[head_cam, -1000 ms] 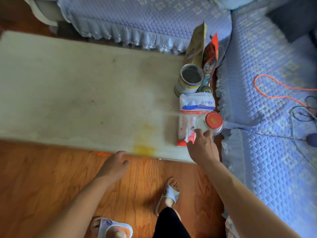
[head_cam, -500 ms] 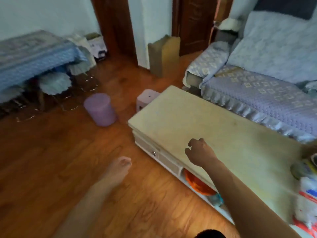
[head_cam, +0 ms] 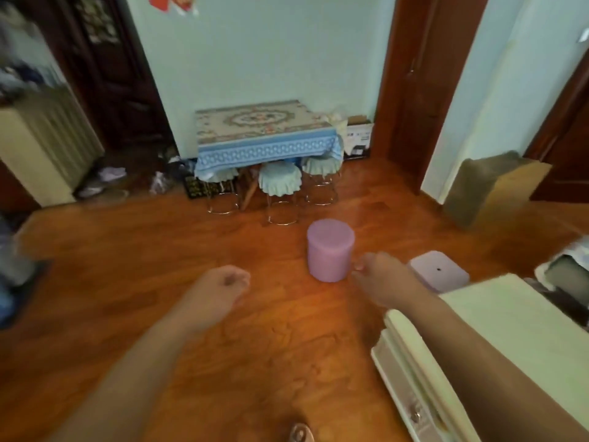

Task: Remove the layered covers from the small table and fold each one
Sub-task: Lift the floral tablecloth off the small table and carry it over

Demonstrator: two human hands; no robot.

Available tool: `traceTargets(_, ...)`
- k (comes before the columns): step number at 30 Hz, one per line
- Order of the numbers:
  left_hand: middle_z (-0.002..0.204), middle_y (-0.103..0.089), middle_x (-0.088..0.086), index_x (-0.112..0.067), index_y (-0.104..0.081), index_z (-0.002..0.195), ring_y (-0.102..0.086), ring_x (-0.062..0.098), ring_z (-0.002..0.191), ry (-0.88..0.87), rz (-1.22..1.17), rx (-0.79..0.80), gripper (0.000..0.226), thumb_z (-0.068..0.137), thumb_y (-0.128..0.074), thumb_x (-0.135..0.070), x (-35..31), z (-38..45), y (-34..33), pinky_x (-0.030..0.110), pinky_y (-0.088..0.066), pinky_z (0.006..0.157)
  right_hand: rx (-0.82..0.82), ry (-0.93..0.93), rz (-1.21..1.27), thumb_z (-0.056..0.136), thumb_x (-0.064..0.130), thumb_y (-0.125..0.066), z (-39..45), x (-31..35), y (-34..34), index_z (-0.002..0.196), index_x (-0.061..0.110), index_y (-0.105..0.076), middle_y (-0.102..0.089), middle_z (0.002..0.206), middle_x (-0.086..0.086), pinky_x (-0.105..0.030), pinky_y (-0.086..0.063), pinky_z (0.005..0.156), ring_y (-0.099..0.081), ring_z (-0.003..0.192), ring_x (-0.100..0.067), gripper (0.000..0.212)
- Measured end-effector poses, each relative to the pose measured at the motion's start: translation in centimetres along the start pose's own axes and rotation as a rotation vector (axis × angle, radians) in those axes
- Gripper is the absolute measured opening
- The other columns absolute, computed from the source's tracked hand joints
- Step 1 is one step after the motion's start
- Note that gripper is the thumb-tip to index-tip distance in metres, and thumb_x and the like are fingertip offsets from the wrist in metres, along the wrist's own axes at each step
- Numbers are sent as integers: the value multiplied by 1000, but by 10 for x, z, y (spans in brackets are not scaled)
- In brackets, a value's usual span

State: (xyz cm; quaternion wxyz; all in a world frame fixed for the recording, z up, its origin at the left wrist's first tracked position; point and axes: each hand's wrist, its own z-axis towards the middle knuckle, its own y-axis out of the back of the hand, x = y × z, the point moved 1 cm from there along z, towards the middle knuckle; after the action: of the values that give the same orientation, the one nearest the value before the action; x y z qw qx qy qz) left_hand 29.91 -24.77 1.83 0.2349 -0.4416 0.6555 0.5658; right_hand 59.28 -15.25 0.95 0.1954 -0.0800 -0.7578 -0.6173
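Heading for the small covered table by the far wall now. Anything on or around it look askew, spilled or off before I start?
Mostly tidy. The blue cover under the floral top cover hangs bunched and lower at its left corner. Loose crumpled items litter the floor left of the table. Both covers remain in place; the left hand and right hand hold nothing.

Top cover [head_cam: 259, 120]: pale grey with a floral medallion pattern
Lower cover [head_cam: 266, 150]: light blue with a white geometric border
Stool covers [head_cam: 279, 178]: pale blue-green
Round bin [head_cam: 330, 249]: lilac
Square stool [head_cam: 439, 271]: lilac
Floor [head_cam: 159, 250]: orange-brown wood
Wall [head_cam: 261, 52]: pale blue-green
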Motion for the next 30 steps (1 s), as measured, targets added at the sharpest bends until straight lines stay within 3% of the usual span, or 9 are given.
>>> traceTargets(3,103,-73,-8,-32,-69,102,-71,9,88,99,9,-128,12,103,-58,-29,12,47,69,30,-56,86,64,39,38,98,29,-53,88,50,-9,106,19,-66,-63,97,-4,-34,-51,83,-63,97,-27,18)
traceTargets(7,99,-72,1,-19,-70,112,-65,12,78,157,-100,-268,16,103,-57,-21,19,101,136,20,-49,66,137,159,41,99,22,-55,196,134,-16,89,21,-64,-63,87,0,-36,-53,84,-62,89,-24,13)
traceTargets(11,102,-72,1,-23,-69,112,-70,12,82,211,-259,-340,17,105,-54,-24,33,155,180,22,-53,68,126,294,73,98,29,-55,269,222,-5,99,22,-64,-61,90,6,-32,-49,76,-61,88,-17,12)
traceTargets(17,98,-71,5,-15,-68,111,-67,19,82,359,-418,-306,16,105,-54,-21,92,267,228,29,-52,70,154,301,135,99,34,-56,385,294,-35,108,24,-64,-64,99,8,-32,-52,77,-61,86,-11,16)
traceTargets(22,98,-69,9,-14,-68,114,-64,23,80,299,-453,-319,17,104,-54,-16,127,406,300,32,-51,72,156,219,116,99,32,-57,492,344,-65,119,21,-64,-65,114,4,-33,-52,89,-60,102,-14,24)
traceTargets(26,96,-71,7,-14,-68,111,-67,24,83,277,-413,-232,15,104,-55,-14,121,509,349,33,-50,74,99,104,127,100,29,-56,572,371,-64,107,19,-68,-67,102,4,-34,-54,84,-62,93,-14,17)
traceTargets(30,95,-72,8,-17,-70,107,-67,25,82,254,-343,-177,15,103,-56,-14,106,597,381,35,-51,73,66,19,186,101,25,-52,643,384,-66,111,18,-67,-62,100,7,-27,-44,81,-59,99,-13,19)
